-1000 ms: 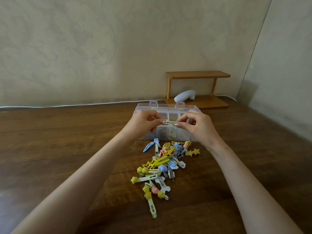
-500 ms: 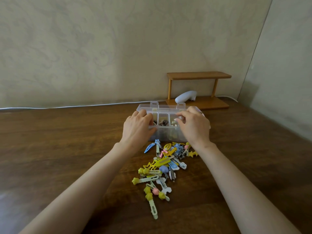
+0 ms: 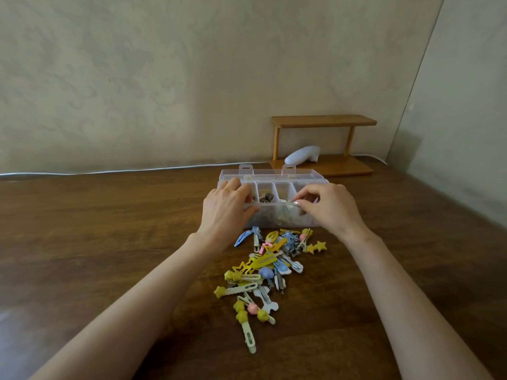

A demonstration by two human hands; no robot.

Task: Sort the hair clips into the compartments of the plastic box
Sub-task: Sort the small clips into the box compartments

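Head view is showing the left hand (image 3: 225, 209) bracing the plastic box (image 3: 274, 178), fingers curled; the right hand (image 3: 326, 207) is pinching a pale clip (image 3: 291, 202) over a middle compartment. Release it low, clear of dividers.

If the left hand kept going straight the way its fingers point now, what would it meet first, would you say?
The left hand lies over the near-left corner of the clear plastic box, fingers pointing away toward the wall. Straight on, it would probably meet the box's left-end compartment and then its raised lid, though depth is hard to judge.
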